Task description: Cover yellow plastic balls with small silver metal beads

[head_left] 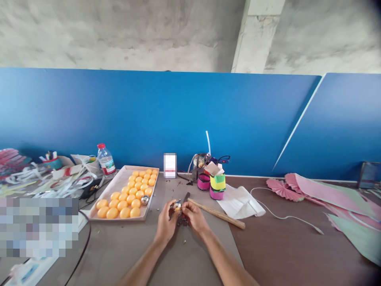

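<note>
My left hand [166, 225] is closed round a ball [177, 205] with shiny silver pieces on it and some orange showing below. Close against it on the right, my right hand [195, 218] has its fingers pinched together at the ball's side; whatever they hold is too small to make out. Small dark and shiny bits lie on the grey mat under both hands. Just beyond the right hand rests a hammer [218, 214] with a wooden handle. To the left, a shallow tray [110, 190] carries several orange balls [122, 205] and one silver-covered ball [145, 200].
Behind the hammer stand coloured tape rolls [218, 182] and crumpled white paper [242, 201]. A white cable [285, 217] and pink-green sheets [330, 194] lie right. A bottle [106, 162], white strips [64, 180] and a black cord [85, 246] are left. A blue partition [149, 111] rises behind.
</note>
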A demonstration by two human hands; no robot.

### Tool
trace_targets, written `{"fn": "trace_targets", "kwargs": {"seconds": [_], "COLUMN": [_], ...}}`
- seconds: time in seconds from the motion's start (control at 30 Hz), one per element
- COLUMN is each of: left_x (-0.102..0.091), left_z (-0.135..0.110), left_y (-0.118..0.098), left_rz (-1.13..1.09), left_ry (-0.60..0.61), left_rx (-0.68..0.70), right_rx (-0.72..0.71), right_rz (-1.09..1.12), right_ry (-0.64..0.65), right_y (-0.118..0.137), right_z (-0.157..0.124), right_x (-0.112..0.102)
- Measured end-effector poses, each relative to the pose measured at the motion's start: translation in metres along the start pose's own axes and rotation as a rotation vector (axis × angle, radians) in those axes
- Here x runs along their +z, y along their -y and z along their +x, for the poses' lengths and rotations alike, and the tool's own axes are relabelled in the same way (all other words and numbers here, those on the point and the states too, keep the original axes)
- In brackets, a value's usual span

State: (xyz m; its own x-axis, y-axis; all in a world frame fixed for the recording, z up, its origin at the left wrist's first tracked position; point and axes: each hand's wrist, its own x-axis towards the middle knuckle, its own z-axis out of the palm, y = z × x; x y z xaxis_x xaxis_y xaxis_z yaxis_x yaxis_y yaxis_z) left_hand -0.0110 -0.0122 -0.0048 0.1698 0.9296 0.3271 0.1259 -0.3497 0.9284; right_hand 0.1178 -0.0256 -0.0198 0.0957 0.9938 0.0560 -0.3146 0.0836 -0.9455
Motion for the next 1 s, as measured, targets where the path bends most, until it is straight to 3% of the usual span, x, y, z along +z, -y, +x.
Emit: {"fn": "trace_targets", "kwargs": {"seconds": [0.37,0.77,1.0], "left_x": [0.0,0.002,0.007], "left_z": [-0.002,-0.006,-0.004], "left_y": [0.004,0.003,0.002], "left_rz": [0.102,0.081,-0.096], "left_ry": [0.018,-0.006,0.024], "left_rx": [0.072,0.085,-0.036], "right_rx": [-0.002,-0.051,-0.069], "right_rz": [0.026,-0.16,-0.087], "right_ry": [-0.025,-0.086,-0.085], "right_y": [0.004,0.011,0.014], "right_z": [-0.002,-0.006,-0.003], "right_x": [0.003,0.004,0.002]}}
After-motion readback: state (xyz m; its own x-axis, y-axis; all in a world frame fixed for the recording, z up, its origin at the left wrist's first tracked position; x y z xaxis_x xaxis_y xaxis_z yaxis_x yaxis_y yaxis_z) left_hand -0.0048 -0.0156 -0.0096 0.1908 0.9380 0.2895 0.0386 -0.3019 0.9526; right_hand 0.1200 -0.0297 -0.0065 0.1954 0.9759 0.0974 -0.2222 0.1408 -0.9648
